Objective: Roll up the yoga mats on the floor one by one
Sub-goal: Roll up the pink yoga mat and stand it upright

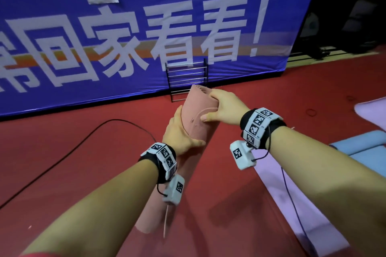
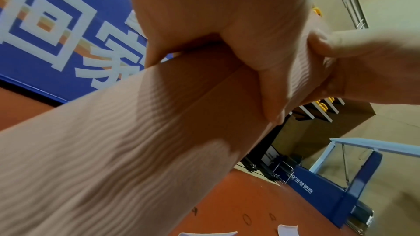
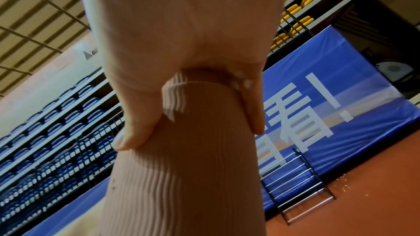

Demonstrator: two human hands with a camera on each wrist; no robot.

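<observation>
Head view: pink mat (image 1: 194, 123) rolled, upright; left hand (image 1: 179, 137) wraps midsection, right hand (image 1: 223, 106) clamps top. Risk: outer flap below fingers springs loose, roll telescopes if grip relaxes.

The pink roll (image 1: 195, 131) is partly covered by the left hand (image 1: 179, 135) and the right hand (image 1: 224, 106), whose fingers wrap behind it out of sight. The banner (image 1: 146, 27) is cut off at 9 and 12 o'clock. At 3 o'clock a lilac mat (image 1: 373, 110) and a blue mat (image 1: 363, 144) run off the edge. Dark gear (image 1: 359, 25) at 2 o'clock is too dim to identify.
</observation>
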